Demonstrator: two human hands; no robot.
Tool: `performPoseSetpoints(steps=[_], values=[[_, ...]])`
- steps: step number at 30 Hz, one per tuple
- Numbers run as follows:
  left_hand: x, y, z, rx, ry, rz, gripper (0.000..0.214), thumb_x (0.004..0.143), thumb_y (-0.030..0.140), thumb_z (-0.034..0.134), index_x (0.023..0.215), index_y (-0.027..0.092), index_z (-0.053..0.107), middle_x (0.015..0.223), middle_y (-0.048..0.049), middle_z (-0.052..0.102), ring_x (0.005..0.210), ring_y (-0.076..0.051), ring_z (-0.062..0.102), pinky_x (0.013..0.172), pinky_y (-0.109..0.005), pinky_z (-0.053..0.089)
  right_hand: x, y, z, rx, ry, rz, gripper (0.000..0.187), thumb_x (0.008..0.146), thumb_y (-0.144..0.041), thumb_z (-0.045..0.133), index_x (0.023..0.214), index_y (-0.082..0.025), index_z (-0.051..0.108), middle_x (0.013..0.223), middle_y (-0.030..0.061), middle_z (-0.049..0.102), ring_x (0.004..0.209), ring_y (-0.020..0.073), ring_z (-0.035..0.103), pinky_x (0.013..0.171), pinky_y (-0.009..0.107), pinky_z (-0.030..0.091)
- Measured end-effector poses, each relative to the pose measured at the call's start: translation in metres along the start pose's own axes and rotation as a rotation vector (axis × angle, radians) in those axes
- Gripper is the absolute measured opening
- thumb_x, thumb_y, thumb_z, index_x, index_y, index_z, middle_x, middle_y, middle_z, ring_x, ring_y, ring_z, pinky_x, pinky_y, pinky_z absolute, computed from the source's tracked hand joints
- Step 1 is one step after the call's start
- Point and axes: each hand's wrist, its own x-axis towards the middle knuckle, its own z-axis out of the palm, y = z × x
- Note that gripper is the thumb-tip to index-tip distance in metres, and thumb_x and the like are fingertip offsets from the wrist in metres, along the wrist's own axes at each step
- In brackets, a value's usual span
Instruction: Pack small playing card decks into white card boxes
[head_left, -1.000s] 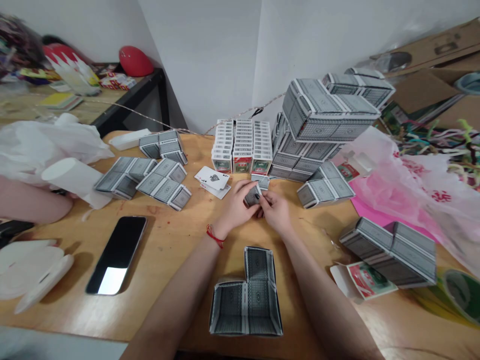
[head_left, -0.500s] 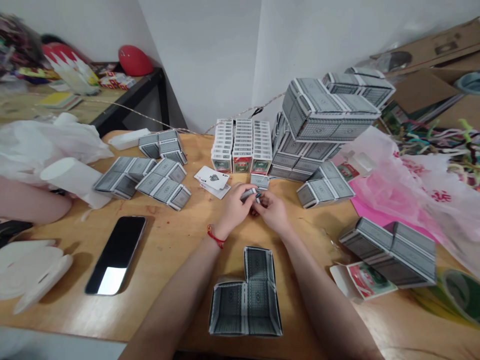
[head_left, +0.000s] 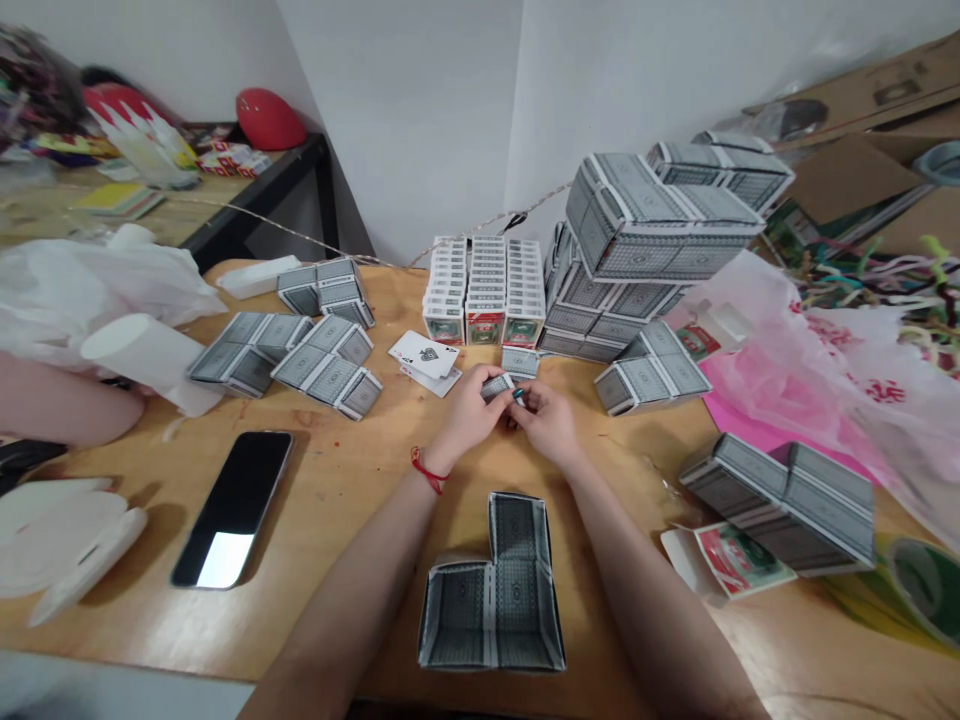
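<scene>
My left hand (head_left: pixel 469 415) and my right hand (head_left: pixel 547 422) meet over the middle of the wooden table (head_left: pixel 352 500). Both pinch a small grey-backed folded playing card (head_left: pixel 496 386) held between the fingertips. A red string circles my left wrist. Just beyond the hands lie a few loose cards (head_left: pixel 426 358), one face up, and another small folded card (head_left: pixel 519 361). An L-shaped block of folded cards (head_left: pixel 495 590) rests on the table between my forearms.
Rows of boxed decks (head_left: pixel 484 290) stand at the back centre, beside a tall stack of card blocks (head_left: pixel 637 240). More blocks lie at left (head_left: pixel 300 360) and right (head_left: pixel 787 495). A phone (head_left: pixel 234 508) lies at left. Another person's arm (head_left: pixel 60 405) rests at the far left.
The folded card has turned from showing its grey back to lying flatter between my fingertips, and both hands have shifted slightly away from me.
</scene>
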Motion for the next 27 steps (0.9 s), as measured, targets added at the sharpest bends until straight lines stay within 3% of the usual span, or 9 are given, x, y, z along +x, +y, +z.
performPoseSetpoints(steps=[6,12,19,23,27], values=[[0.001,-0.001,0.002,-0.042,-0.017,-0.049,0.008,0.079,0.022,0.048,0.086,0.017,0.05,0.085,-0.0024,0.057,0.079,-0.013,0.053,0.072,-0.025,0.042,-0.002,-0.006,-0.002,0.045,-0.059,0.02,0.02,0.068,-0.034,0.061,0.073,-0.019,0.048,0.052,-0.0052,0.054,0.042,0.0093,0.051,0.043,0.021,0.039],[0.002,0.002,0.001,-0.108,0.007,-0.114,0.016,0.085,0.027,0.039,0.079,0.017,0.049,0.076,-0.0003,0.055,0.07,-0.011,0.05,0.063,-0.022,0.039,-0.003,-0.014,-0.001,0.127,-0.091,0.064,0.021,0.07,-0.036,0.06,0.074,-0.018,0.049,0.047,-0.0064,0.053,0.037,0.0077,0.047,0.039,0.019,0.034],[0.005,0.007,0.001,-0.413,0.105,-0.32,0.023,0.077,0.034,0.051,0.064,0.015,0.049,0.056,0.0031,0.047,0.05,-0.008,0.042,0.046,-0.019,0.033,-0.002,-0.014,0.002,0.238,-0.112,0.043,0.021,0.072,-0.036,0.06,0.073,-0.017,0.05,0.046,-0.0065,0.052,0.038,0.0061,0.045,0.041,0.018,0.035],[0.005,0.008,-0.001,-0.465,0.124,-0.304,0.02,0.071,0.033,0.057,0.067,0.014,0.053,0.06,0.0031,0.05,0.053,-0.008,0.045,0.048,-0.019,0.035,-0.001,-0.015,0.0,0.271,-0.065,0.048,0.024,0.073,-0.038,0.059,0.08,-0.017,0.05,0.05,-0.0053,0.055,0.04,0.0069,0.05,0.041,0.018,0.039],[0.003,0.011,-0.003,-0.366,0.045,-0.273,0.025,0.068,0.037,0.061,0.061,0.014,0.051,0.055,0.0042,0.046,0.05,-0.007,0.042,0.045,-0.018,0.032,-0.003,-0.02,-0.003,0.302,-0.187,0.094,0.032,0.071,-0.038,0.062,0.09,-0.02,0.045,0.057,-0.0054,0.058,0.044,0.0101,0.057,0.043,0.021,0.045]])
